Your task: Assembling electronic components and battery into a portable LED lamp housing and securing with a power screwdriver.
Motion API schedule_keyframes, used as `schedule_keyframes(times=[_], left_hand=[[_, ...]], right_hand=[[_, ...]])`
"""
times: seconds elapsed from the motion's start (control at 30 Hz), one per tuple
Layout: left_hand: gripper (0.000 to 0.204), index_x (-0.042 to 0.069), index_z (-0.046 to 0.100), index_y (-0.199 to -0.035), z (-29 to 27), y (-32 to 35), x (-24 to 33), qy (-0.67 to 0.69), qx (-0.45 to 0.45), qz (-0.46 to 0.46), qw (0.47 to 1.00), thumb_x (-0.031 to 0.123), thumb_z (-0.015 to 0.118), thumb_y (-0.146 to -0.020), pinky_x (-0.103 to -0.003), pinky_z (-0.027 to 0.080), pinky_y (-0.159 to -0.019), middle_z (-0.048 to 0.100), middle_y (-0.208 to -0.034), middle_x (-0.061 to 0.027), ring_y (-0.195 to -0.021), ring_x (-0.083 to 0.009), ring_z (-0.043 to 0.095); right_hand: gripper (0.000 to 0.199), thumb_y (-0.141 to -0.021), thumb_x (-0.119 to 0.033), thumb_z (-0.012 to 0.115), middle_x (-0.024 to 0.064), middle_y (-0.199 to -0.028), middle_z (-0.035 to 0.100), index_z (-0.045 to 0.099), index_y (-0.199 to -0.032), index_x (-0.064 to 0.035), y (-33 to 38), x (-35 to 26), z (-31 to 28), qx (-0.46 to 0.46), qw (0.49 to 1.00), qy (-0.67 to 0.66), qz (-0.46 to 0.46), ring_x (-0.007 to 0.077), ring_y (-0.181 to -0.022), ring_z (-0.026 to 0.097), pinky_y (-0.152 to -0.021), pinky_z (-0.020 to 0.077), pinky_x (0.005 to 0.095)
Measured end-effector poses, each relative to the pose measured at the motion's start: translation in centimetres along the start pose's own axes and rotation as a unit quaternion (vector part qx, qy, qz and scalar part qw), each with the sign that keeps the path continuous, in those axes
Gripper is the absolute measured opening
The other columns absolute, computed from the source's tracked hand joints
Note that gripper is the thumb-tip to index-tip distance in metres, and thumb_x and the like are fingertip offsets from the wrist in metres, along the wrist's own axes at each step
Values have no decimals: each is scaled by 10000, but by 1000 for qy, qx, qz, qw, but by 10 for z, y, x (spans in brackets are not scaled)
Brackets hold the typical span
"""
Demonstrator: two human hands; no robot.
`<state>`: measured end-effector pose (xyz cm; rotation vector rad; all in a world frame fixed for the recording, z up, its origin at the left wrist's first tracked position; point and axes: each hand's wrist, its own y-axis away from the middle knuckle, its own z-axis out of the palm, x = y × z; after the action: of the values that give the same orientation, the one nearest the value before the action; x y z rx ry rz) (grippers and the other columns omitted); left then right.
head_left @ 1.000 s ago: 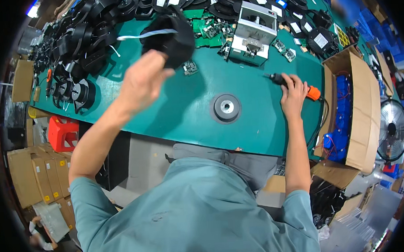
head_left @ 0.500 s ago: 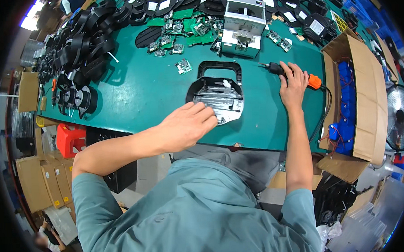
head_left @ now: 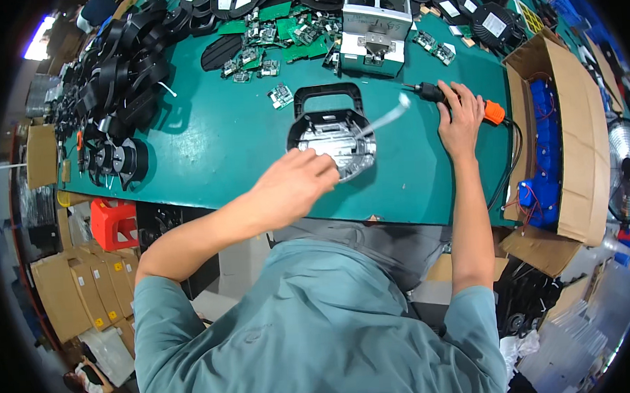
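Note:
A black plastic housing with a loop handle (head_left: pixel 358 96) lies on the green table in front of me, its silvery inside facing up. My left hand (head_left: pixel 297 184) is at its near left rim, fingers curled together; the fingertips are partly hidden, and what they pinch cannot be made out. A blurred whitish strip (head_left: pixel 385 118) slants up from the housing toward the right. My right hand (head_left: pixel 461 120) rests over an electric screwdriver with a black front and an orange rear end (head_left: pixel 494 112), fingers bent around its body. The screwdriver's bit points left.
Beyond the housing stands a grey metal fixture (head_left: pixel 372 50), with green circuit boards (head_left: pixel 304 32) to its left. Black plastic parts (head_left: pixel 113 79) are heaped at the left. A cardboard box (head_left: pixel 573 150) of blue packs (head_left: pixel 544 137) stands at the right, beside the screwdriver's cable (head_left: pixel 517 159).
The small white piece inside the housing now shows as a blurred strip reaching up and right. Both hands keep nearly the same places at the housing and the screwdriver; the view has shifted slightly.

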<state>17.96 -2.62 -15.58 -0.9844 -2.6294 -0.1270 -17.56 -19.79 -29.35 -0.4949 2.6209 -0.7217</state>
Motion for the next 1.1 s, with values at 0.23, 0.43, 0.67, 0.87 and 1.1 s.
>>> schedule_keyframes(times=[0.23,0.43,0.67,0.87,1.1], left_hand=[[153,79,661,-1056,6,0,8,-13,-12,-5,1000,167,737,-956,-398,437,-899,641,-1155,-33,-1023,-241,588],[188,85,705,-1050,-7,2,-3,34,88,-5,996,227,770,-947,-421,456,-951,663,-1214,-38,-1082,-264,613],[344,70,678,-1342,-15,-44,-53,161,177,-168,956,301,556,-1117,-440,459,-1067,765,-1242,-83,-1210,-325,584],[340,104,679,-1364,-7,-52,-50,128,131,-208,961,304,520,-1140,-464,357,-1158,807,-1168,-41,-1273,-317,543],[251,100,731,-1278,1,-38,-56,148,266,-150,941,202,624,-1076,-419,475,-1026,774,-1169,-62,-1127,-277,634]], right_hand=[[550,-924,-110,760,53,-1411,628,677,-1444,-269,-1,-1,1,5,1000,10,1,270,-1398,559,-1254,296,592],[556,-921,-107,766,54,-1409,631,675,-1445,-270,-1,0,2,3,1000,19,-8,269,-1404,557,-1247,307,599],[540,-922,-115,769,50,-1397,635,683,-1433,-268,-2,-1,2,8,1000,16,-11,266,-1387,565,-1244,310,597],[535,-924,-116,765,43,-1395,632,686,-1431,-269,1,1,3,4,1000,15,-8,269,-1386,563,-1243,311,594],[497,-922,-88,749,123,-1411,642,711,-1408,-186,-2,-20,-10,55,998,-9,-9,325,-1370,582,-1230,336,541]])
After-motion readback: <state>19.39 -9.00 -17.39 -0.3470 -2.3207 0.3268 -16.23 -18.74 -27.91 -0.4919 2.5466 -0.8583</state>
